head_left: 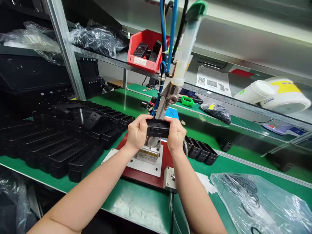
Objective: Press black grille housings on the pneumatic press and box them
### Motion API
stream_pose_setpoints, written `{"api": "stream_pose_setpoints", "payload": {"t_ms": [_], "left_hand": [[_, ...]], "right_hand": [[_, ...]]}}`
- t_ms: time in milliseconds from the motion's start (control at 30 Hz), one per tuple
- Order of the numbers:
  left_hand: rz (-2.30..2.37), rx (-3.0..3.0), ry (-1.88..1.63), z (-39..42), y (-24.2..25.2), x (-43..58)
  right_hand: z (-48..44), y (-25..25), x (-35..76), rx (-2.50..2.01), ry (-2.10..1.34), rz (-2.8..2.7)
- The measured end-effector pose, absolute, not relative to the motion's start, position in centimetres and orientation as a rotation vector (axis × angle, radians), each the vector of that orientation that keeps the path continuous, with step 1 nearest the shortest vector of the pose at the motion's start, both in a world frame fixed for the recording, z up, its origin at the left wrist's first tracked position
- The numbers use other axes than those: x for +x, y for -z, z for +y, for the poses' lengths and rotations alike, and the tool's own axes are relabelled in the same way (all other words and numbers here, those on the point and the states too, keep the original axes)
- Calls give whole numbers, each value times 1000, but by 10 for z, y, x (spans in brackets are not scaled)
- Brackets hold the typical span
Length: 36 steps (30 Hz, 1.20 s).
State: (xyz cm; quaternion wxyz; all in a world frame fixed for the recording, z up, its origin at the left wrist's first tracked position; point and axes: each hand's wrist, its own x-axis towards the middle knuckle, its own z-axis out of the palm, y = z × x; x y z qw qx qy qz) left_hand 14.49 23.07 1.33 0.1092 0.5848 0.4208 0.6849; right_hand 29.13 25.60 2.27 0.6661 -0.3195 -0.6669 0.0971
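Right now I have the black plastic part (158, 127) gripped by both ends directly in front of the dispenser (185, 48), just below its nozzle and above its red base (166, 160). The left hand (136, 132) wraps the left end and the right hand (175, 134) the right end. The fingers of both are curled shut over the part with no gap showing; I cannot tell where the thumbs sit.

To my eye, the step in hand is holding the part up to the nozzle. Any next move calls for keeping it level and steady, since the metal tip sits close behind it and a tilt could knock it.

The part is a matt black moulded piece, oblong and bar-like, with faint raised detail on the face towards me; its underside is hidden.

Left of the dispenser, stacks of black trays (60, 146) lie on the green tabletop (136, 201). Right of it stands a short row of small black housings (200, 151), with a clear bag (255, 201) beyond them.
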Motion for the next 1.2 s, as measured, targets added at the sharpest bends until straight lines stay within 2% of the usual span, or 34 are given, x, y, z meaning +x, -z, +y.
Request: {"api": "stream_pose_setpoints", "payload": {"t_ms": [367, 867, 1200], "left_hand": [[1292, 1687, -2140, 239, -22, 150], [1268, 1748, -2265, 237, -18, 150], [1191, 1822, -2287, 222, -39, 148]], "right_hand": [[254, -42, 283, -935, -251, -1396], [255, -36, 277, -844, -195, -1311], [240, -49, 275, -817, -160, -1266]]}}
